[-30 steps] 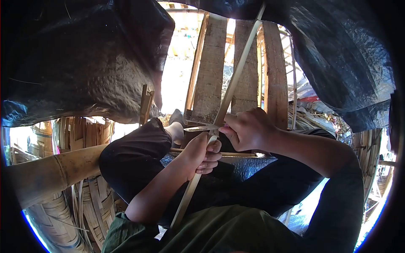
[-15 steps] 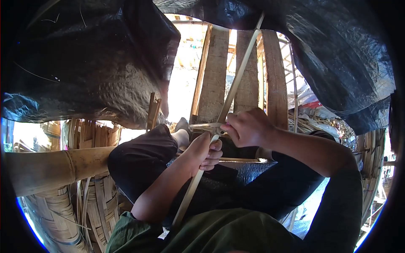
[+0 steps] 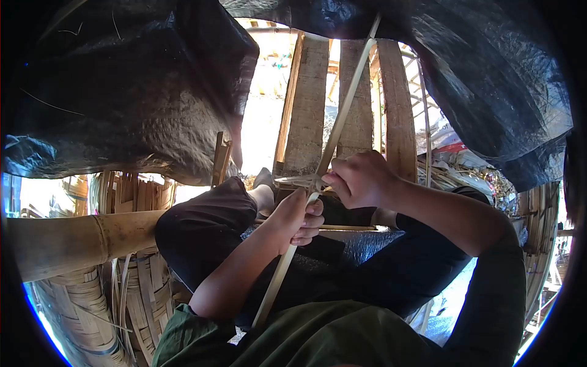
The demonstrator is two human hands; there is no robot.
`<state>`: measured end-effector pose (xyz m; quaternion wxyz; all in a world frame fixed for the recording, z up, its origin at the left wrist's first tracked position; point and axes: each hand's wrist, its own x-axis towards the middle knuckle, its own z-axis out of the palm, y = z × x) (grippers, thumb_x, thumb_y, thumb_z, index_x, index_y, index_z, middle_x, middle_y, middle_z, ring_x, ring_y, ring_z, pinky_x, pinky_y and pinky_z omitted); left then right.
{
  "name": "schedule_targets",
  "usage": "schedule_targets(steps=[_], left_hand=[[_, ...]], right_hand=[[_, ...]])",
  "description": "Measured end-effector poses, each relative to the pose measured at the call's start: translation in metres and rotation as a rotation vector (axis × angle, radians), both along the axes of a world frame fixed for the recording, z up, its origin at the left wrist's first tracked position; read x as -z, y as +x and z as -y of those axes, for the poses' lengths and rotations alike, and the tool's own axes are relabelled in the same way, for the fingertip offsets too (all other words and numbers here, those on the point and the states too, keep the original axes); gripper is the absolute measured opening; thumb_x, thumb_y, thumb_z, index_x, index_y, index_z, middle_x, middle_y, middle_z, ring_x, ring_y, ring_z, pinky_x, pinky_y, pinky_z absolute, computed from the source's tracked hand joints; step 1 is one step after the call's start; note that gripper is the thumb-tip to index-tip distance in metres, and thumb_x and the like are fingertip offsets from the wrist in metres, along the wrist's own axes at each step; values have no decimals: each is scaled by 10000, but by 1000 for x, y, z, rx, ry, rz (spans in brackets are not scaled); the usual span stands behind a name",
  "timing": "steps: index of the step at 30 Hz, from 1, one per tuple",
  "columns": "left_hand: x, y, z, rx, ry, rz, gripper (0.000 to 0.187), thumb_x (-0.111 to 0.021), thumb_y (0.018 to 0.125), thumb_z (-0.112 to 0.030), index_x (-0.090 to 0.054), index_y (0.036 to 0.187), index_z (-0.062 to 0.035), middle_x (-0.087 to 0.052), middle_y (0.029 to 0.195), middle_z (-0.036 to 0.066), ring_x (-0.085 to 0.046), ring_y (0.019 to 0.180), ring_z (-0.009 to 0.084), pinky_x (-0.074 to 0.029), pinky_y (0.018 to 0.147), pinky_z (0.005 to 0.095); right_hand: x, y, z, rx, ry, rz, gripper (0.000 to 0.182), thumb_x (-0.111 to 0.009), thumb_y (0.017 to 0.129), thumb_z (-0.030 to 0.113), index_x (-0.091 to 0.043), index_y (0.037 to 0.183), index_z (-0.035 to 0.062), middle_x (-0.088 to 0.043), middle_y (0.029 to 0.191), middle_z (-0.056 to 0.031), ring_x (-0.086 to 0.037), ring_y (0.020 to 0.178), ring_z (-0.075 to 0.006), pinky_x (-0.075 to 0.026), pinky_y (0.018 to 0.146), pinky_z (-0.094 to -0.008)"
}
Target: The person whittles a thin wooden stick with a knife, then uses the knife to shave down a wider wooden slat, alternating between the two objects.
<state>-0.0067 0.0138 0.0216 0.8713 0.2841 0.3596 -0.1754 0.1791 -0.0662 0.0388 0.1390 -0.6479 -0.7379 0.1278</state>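
Head view: I look down on the person's lap from the worn camera.
Writing: I find faint dark marks on a white sack (image 3: 443, 126) at the right, too small for me to read.
Pale strip: I see this long, narrow strip (image 3: 335, 134) slanting from beside the green shirt (image 3: 342, 333), up through the left hand, past the right hand and over the boards (image 3: 306, 110).
Left hand: I see this hand (image 3: 298, 223) clenched around the strip, fingers wrapped across it and knuckles toward the right, below the crossing.
Left arm: I watch the forearm rise from lower left toward the middle, elbow bent.
Right hand: I see this one (image 3: 361, 177) curled tight on one end of a thin blade-like piece (image 3: 293, 181), thumb side toward the strip; the grip itself is hidden in its fingers.
Right arm: I see the forearm reach in from the right, elbow out, wrist above the left fist.
Blade-like piece: I have it crossing the strip just above the left hand, its free end pointing left.
Legs: I see dark trousers (image 3: 202, 232), knees spread, beside a bamboo pole (image 3: 85, 244).
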Motion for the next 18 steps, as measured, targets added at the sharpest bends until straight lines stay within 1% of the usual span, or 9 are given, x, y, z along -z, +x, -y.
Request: schedule_targets(steps=[1,2,6,8,11,13,15,16,18], left_hand=[[0,-1,-2,-2,-1,-8,318,-192,907,-310,-313,641,-186,-230,494,-67,-196,354,93,-193,322,268],[-2,-2,-3,3,25,-12,314,-194,905,-305,-312,638,-188,-229,493,-68,-197,353,91,-185,325,266],[-11,-5,-3,24,-13,25,312,-201,906,-296,-311,635,-188,-228,494,-70,-196,355,87,-175,328,267],[-13,-5,-6,1,-55,13,324,-209,916,-301,-317,634,-184,-232,489,-69,-202,352,80,-175,324,261],[-19,-2,-2,11,21,-30,378,-244,944,-357,-298,613,-181,-219,462,-71,-171,344,63,-161,317,240],[-23,-1,-2,21,37,-23,363,-244,935,-343,-299,616,-180,-219,462,-70,-174,344,63,-164,318,240],[-23,0,-4,38,51,-13,348,-244,927,-328,-300,618,-180,-219,461,-70,-177,344,64,-166,318,241],[-17,-2,-5,27,0,14,335,-229,924,-315,-312,630,-178,-229,468,-66,-198,342,75,-181,317,250],[-12,-4,-5,11,-47,40,325,-215,921,-301,-323,641,-176,-240,475,-62,-218,341,87,-195,315,259]], right_hand=[[1,-3,-1,13,31,-10,297,-575,886,255,-587,678,42,-533,482,-113,-560,417,-284,-459,444,-401],[-3,-9,1,44,-64,32,378,-502,933,332,-599,712,40,-552,496,-112,-580,445,-293,-471,469,-425],[-6,-4,0,-21,-63,32,372,-498,934,331,-590,723,38,-544,491,-107,-574,439,-296,-460,452,-419],[-6,-4,-2,-23,21,30,292,-563,898,273,-585,728,36,-538,488,-109,-568,426,-291,-459,446,-405],[-21,-20,9,-37,11,64,307,-547,911,287,-581,741,34,-534,483,-104,-562,409,-276,-447,417,-397],[-26,-24,11,-38,61,73,320,-533,921,289,-575,733,34,-529,476,-103,-558,397,-265,-440,398,-396],[-29,-23,10,48,13,40,317,-532,924,281,-568,725,38,-535,483,-101,-568,410,-261,-455,417,-399],[-27,-20,6,83,51,-60,311,-528,925,260,-558,715,33,-550,502,-105,-580,427,-263,-467,438,-394],[-32,-13,1,114,-32,-21,295,-535,918,248,-555,724,26,-558,514,-109,-585,433,-265,-472,448,-390]])
